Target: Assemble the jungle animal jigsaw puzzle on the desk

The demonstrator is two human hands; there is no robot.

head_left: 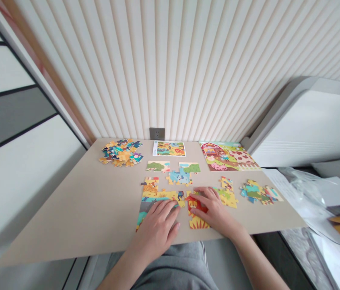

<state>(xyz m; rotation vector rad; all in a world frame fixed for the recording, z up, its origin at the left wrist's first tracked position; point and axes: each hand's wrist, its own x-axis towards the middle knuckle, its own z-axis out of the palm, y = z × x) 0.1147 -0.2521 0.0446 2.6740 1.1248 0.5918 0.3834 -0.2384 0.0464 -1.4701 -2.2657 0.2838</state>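
My left hand (159, 225) lies palm down with its fingers apart over the left puzzle section (150, 197), which shows a leopard and a grey strip. My right hand (212, 209) rests with spread fingers on the red lion section (194, 203); its palm side is hidden. Above my hands sits a blue elephant section (180, 177), between a green tree piece (157, 166) and another green piece (191, 167). A yellow-green section (228, 197) lies just right of my right hand. The reference picture card (169, 148) is at the table's back.
A heap of loose pieces (121, 153) lies at the back left of the table (76, 209). A farm puzzle (228, 156) is at the back right, and a small pile of pieces (258, 192) at the right. Beyond the right edge are papers and clear plastic (305, 187).
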